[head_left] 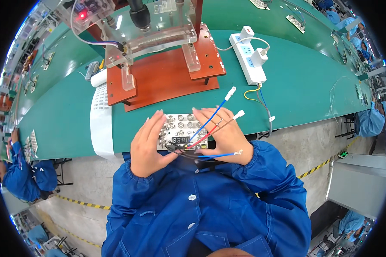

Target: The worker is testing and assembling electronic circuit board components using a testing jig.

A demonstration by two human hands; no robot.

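You held the circuit board point(182, 130) at the near edge of the green bench point(296, 85), left hand point(148, 145) cupping its left side, right hand point(225, 135) closed over its wires point(210, 124). Judging by that, you were at the inspection stage; seating it would need both hands steady.

Electronics factory, long green benches point(313, 81), blue-coated workers point(371, 120)
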